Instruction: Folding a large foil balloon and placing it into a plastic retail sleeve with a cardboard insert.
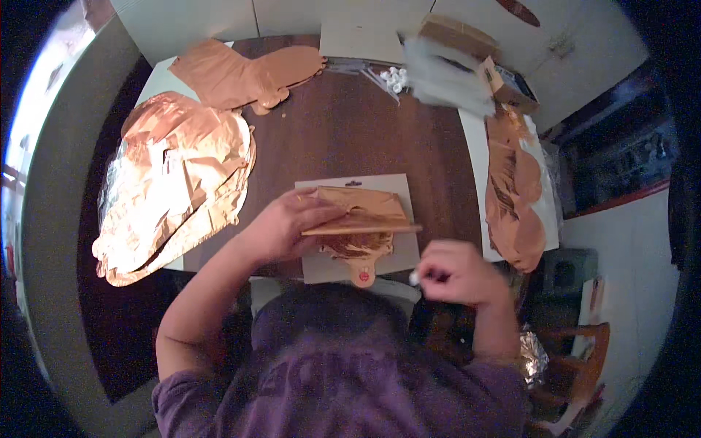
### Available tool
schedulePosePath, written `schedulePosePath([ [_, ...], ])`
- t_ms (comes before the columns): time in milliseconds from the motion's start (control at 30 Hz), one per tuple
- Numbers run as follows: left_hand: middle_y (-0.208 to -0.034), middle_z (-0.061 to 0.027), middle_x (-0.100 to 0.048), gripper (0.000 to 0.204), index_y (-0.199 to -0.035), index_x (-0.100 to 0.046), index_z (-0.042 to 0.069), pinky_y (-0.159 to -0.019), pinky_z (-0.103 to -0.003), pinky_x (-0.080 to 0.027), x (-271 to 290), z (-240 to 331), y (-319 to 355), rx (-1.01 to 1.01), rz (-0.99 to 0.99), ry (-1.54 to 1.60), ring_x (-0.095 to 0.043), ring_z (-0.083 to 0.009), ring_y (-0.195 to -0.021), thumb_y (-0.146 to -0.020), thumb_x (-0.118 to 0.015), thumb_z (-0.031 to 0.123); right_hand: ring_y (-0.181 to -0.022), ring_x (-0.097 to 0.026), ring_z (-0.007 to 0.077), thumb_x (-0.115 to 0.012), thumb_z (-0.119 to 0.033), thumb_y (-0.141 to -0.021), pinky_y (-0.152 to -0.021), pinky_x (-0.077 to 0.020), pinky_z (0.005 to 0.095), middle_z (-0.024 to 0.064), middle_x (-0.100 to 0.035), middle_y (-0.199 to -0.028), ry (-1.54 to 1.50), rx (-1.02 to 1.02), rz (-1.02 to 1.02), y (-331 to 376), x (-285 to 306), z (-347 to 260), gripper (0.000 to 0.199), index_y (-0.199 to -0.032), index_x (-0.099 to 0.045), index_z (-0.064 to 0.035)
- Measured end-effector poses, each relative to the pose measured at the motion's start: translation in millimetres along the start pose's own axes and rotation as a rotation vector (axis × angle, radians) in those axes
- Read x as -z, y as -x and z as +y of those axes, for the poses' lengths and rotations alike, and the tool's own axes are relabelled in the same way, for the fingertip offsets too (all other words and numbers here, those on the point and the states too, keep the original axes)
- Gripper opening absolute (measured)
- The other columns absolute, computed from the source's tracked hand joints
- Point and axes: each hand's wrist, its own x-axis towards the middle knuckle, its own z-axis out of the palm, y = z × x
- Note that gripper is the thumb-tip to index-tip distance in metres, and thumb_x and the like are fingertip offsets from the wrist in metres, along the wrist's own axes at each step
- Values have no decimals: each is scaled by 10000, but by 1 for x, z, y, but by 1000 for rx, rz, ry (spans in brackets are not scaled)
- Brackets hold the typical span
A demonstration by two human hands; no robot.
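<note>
In front of me a copper-coloured foil balloon (pixel 365 201), folded into a flat strip, lies on a white card (pixel 400 255). Its rounded tail with a small red mark sticks out toward me. My left hand (pixel 288 223) is closed on the left part of the folded foil, fingers over the top and thumb near the front edge. My right hand (pixel 460 274), smeared by motion, is curled to the right of the card, apart from the foil. A small white object (pixel 415 278) shows at its fingers; its kind I cannot make out.
Shiny crumpled foil balloons (pixel 182 182) cover the table's left side. Flat copper foil balloons (pixel 241 77) lie at the back left, another (pixel 515 193) at the right. White rolls (pixel 395 79), thin straws (pixel 350 67), a clear plastic bag (pixel 449 73) and an open box (pixel 511 84) sit at the back.
</note>
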Motion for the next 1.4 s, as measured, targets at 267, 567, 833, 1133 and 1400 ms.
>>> schedulePosePath([
  [267, -1022, -147, -664, 469, -1217, -589, 63, -857, -446, -495, 7, 23, -13, -5, 21, -138, -635, -346, -925, -757, -650, 129, -1144, -518, 333, -722, -266, -769, -1019, -365, 480, 142, -588, -1196, 479, -55, 365, -29, -86, 14, 451, -1162, -628, -64],
  [567, -957, -169, -659, 375, -1190, -607, 68, -731, -437, -530, 8, 38, -14, 94, 69, 4, -637, -386, -828, -825, -639, 146, -1154, -536, 292, -690, -213, -777, -1062, -342, 499, 90, -624, -1178, 494, 158, 316, -4, -97, 23, 397, -1151, -640, -88],
  [833, -1208, -197, -597, 495, -1270, -570, 73, -916, -418, -507, 4, 31, -12, 42, 85, 79, -606, -385, -1062, -779, -594, 17, -910, -625, 362, -717, -280, -781, -835, -452, 481, 116, -659, -1003, 489, -456, 470, -78, -75, 35, 345, -1059, -638, -92],
  [1133, -1215, -170, -584, 426, -1199, -601, 50, -1005, -454, -438, -17, 5, 2, -248, -69, -65, -557, -357, -1147, -781, -608, 133, -1072, -562, 342, -672, -139, -816, -895, -450, 457, 147, -580, -1140, 330, -326, 652, -54, -58, 61, 399, -1187, -549, -58],
  [1400, -1312, -228, -494, 912, -1319, -489, 11, -1087, -535, -307, -16, 15, -2, -129, -161, -131, -422, -425, -1280, -709, -659, 668, -1324, -393, 365, -507, -244, -948, -1109, -281, 495, 196, -414, -1438, 466, -59, 342, -75, -41, 34, 482, -1355, -451, 7],
])
